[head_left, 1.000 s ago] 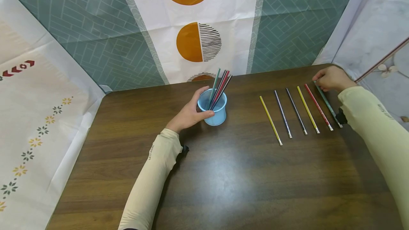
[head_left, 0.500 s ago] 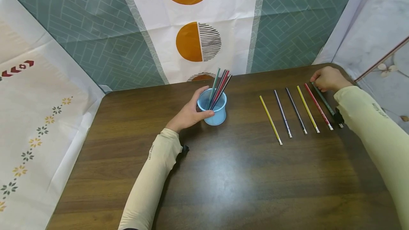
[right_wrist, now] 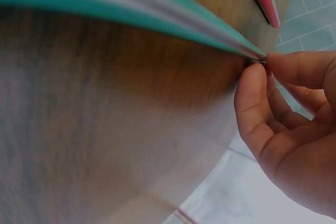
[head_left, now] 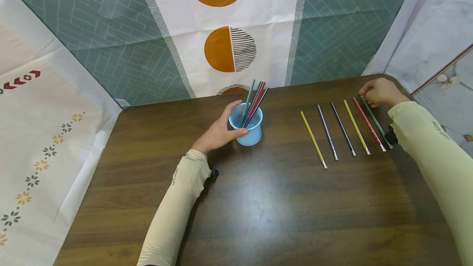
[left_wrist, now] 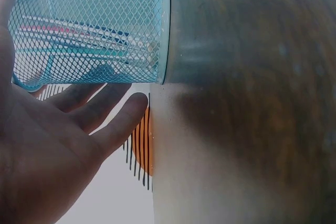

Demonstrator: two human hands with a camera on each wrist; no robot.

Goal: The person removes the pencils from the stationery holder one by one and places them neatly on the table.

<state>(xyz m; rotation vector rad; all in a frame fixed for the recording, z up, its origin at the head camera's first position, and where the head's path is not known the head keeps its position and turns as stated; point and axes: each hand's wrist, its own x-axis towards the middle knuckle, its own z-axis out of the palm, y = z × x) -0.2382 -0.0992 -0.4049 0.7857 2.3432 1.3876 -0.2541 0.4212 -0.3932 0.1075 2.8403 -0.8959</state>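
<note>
My left hand [head_left: 218, 132] grips a light blue mesh pencil cup [head_left: 249, 138], thumb across the near side of its rim and fingers round the far left. The cup stands upright with several pencils [head_left: 256, 104] leaning to the right inside it. In the left wrist view the fingers [left_wrist: 118, 127] lie along the mesh. At the far right, my right hand [head_left: 382, 92] pinches the far end of a green pencil [head_left: 375, 121] between thumb and fingertips. That pencil [right_wrist: 157, 17] runs close over the table in the right wrist view. Its eraser end lies beside my right wrist.
Left of the green pencil lie, spaced in a row, a red pencil [head_left: 369, 124], a yellow pencil [head_left: 356, 127], a dark pencil [head_left: 343, 129], a purple pencil [head_left: 327, 132] and another yellow pencil [head_left: 313, 140]. Patterned cloth [head_left: 332, 48] hangs behind the wooden table [head_left: 295, 216].
My right hand has shifted slightly left with the green pencil, bringing it closer to the red one. The left hand and the cup have stayed in place.
</note>
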